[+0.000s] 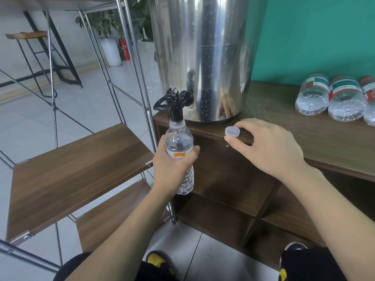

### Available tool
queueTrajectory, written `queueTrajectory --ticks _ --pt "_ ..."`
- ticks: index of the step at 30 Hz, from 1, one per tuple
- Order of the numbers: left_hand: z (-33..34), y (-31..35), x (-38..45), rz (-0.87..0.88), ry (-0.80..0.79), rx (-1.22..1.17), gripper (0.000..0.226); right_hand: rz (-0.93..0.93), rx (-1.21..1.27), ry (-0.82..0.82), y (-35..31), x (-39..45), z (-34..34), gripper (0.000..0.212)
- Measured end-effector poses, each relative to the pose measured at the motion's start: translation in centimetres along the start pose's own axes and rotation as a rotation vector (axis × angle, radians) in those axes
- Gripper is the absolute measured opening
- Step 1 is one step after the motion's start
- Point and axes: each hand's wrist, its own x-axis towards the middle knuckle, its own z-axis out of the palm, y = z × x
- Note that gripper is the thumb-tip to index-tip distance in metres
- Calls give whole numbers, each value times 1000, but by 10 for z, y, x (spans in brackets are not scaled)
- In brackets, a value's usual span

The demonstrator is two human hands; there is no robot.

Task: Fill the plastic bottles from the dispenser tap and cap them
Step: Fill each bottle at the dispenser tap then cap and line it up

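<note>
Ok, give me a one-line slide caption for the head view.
Left hand holds an uncapped bottle under the dispenser tap; right hand pinches its cap at the cabinet edge.

The steel dispenser (205,57) is mirror-silver with a black tap (174,102), against a teal wall (316,33). The clear bottle (179,155) under the tap has a white label with a red and yellow emblem; the cap (232,131) is pale translucent white. Far right, clear bottles (328,96) lying on the dark wood-grain cabinet (284,126) wear green, white and red labels.

Wooden cabinet top (284,118) — steel dispenser (203,57), three bottles (312,94) lying sideways
</note>
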Motion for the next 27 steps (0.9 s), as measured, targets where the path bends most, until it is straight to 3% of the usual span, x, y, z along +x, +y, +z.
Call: queueTrajectory --ticks 27 --pt "1 0 0 7 -5 -14 62 -5 1 3 0 0 0 40"
